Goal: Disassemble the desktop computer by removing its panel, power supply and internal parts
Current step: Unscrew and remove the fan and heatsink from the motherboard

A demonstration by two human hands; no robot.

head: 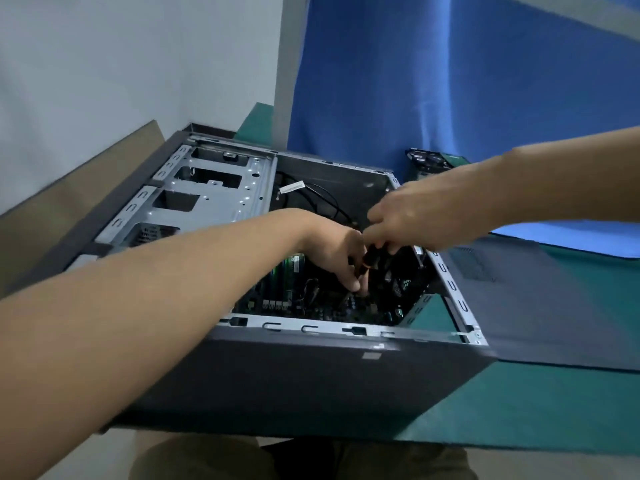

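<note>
Reaching into the open computer case (311,375), which lies on its side on the green bench (519,410), we see both hands meeting above the motherboard (273,303). The right hand (412,220) is grasping a black-handled tool (372,259) from above. The left hand (332,251) has its fingers curled down against the tool's lower end; we cannot tell whether they pinch it. The grey drive cage (214,199) sits at the case's far left. The dark side panel (519,306) lies flat on the bench, just beside the case on the right.
</note>
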